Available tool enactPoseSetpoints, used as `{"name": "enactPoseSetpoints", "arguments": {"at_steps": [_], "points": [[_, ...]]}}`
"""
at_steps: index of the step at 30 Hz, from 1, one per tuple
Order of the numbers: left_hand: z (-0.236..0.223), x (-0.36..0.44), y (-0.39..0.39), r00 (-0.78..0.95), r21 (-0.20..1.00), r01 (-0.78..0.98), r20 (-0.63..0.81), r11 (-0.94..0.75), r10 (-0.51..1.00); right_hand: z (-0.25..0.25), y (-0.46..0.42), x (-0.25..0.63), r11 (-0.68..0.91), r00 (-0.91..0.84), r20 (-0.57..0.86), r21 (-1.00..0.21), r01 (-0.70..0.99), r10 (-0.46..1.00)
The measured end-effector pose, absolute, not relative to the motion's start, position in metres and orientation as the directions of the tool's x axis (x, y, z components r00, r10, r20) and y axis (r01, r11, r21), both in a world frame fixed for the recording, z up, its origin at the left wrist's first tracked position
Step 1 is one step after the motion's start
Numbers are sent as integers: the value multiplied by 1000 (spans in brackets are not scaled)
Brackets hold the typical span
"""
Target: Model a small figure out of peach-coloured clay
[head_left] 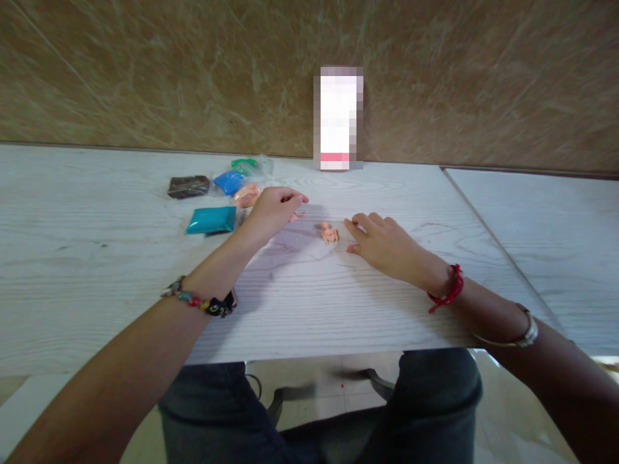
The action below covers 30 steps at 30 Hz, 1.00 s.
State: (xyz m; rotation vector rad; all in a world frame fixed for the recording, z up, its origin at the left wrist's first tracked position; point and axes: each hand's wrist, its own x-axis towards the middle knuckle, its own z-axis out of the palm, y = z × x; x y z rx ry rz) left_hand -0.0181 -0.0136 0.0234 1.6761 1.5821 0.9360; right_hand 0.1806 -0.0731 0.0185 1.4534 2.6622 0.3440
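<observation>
Small peach clay pieces lie in a little cluster on the white wood-grain table, between my two hands. My left hand is left of them, its thumb and fingers closed together. Whatever it may pinch is hidden. Just below those fingertips a thin scrap of peach clay shows. To the right of the cluster, my right hand hovers low or rests at the table, thumb and index finger apart, holding nothing. Its fingertips stay a short way off the clay.
Left of my left hand are a teal packet, a brown wrapped block, and bags of blue clay, green clay and peach clay. A blurred-out phone-like screen leans upright against the brown marbled wall.
</observation>
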Motion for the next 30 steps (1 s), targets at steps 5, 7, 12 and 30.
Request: {"name": "enactPoseSetpoints", "arguments": {"at_steps": [5,7,12,30], "points": [[23,-20,-12,6,825,560,82,-71,997,22,-81,185,560,-570,-29,235,795,821],[21,-21,-11,24,829,553,81,-81,996,22,-82,187,571,-582,-22,228,789,813],[16,-22,-7,82,839,535,67,-101,994,16,-71,183,519,-530,69,133,845,845],[15,-22,-6,99,845,525,56,-100,994,9,-47,187,502,-445,236,-329,800,864]]}}
